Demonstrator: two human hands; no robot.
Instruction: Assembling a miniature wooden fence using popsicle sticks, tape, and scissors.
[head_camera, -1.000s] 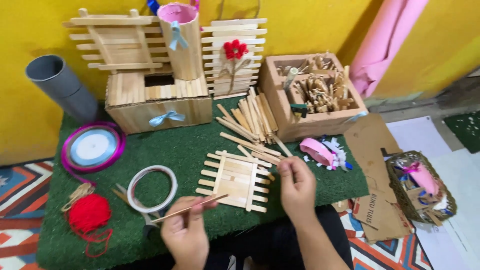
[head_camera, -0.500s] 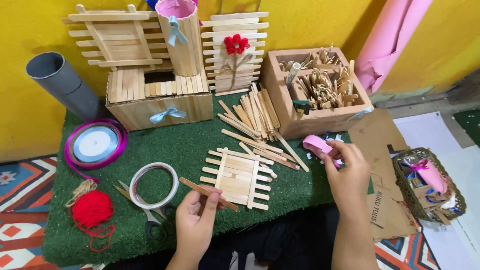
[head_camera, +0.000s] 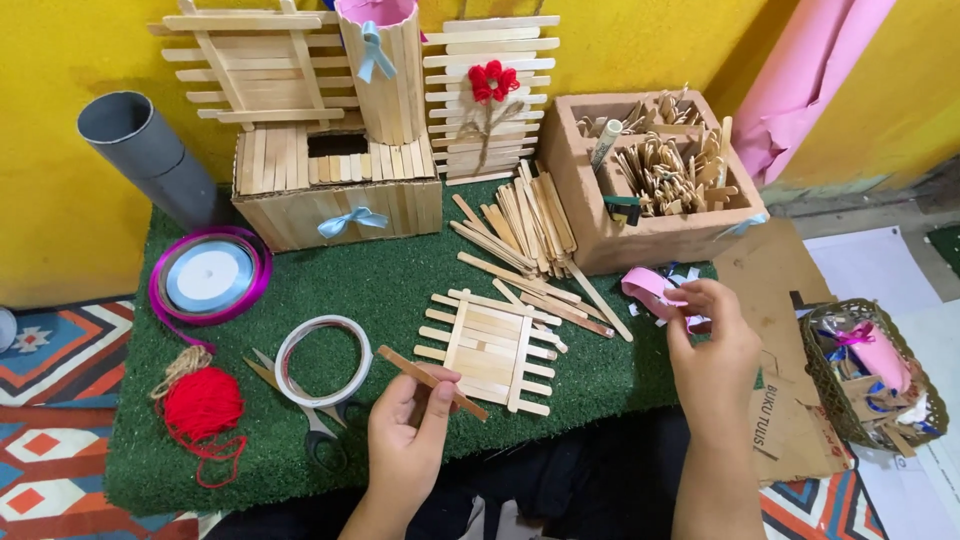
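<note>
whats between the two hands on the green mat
In the head view, the flat panel of glued sticks lies between left hand and right hand.

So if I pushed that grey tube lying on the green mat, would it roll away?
Probably. The grey cardboard-looking tube is round and lies on its side, so it likely rolls. It looks hollow, so probably light. The yellow wall right behind it and the fuzzy green mat may stop it.

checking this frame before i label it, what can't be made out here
Head view only:
- Scissors: the blades lie under the tape ring, so their tips are hidden.
- Pink strip: the right hand covers its near end; the grip is unclear.
- Cardboard box: its contents are too small and tangled to sort.
- Basket: cut off by the right edge.
- Left hand holds a wooden stick; the fingers hide its middle.
</note>
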